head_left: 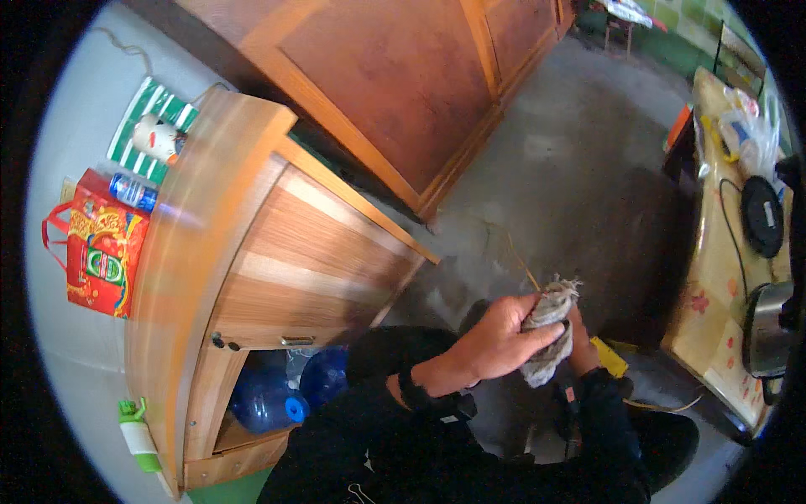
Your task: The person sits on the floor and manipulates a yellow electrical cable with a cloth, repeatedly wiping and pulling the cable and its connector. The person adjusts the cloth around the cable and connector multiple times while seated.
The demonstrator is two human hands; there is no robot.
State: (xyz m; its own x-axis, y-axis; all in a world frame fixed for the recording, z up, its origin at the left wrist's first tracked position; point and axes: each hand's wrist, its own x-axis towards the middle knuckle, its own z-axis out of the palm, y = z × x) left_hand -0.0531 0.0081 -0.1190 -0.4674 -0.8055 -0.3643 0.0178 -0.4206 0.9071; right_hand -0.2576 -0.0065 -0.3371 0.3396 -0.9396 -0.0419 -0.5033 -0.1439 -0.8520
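Observation:
A crumpled grey rag [550, 336] with a frayed upper end is bunched up in front of me, above the floor. My left hand [504, 338] is closed round its left side, with the thumb lying across the cloth. Behind and to the right of the rag, my right hand [581, 343] holds it from the far side; most of its fingers are hidden by the cloth. A thin tan strand [522, 262] runs up and left from the rag's top over the floor; I cannot tell whether it touches the rag.
At left stands a wooden cabinet [311, 260], its lower compartment holding large blue water bottles [273, 395]. A red gift box [105, 244], a blue can [133, 191] and a white-green pump [138, 437] are beside it. A table [705, 277] with a pot [768, 328] and black lid [761, 216] stands right. Something yellow [610, 357] lies below.

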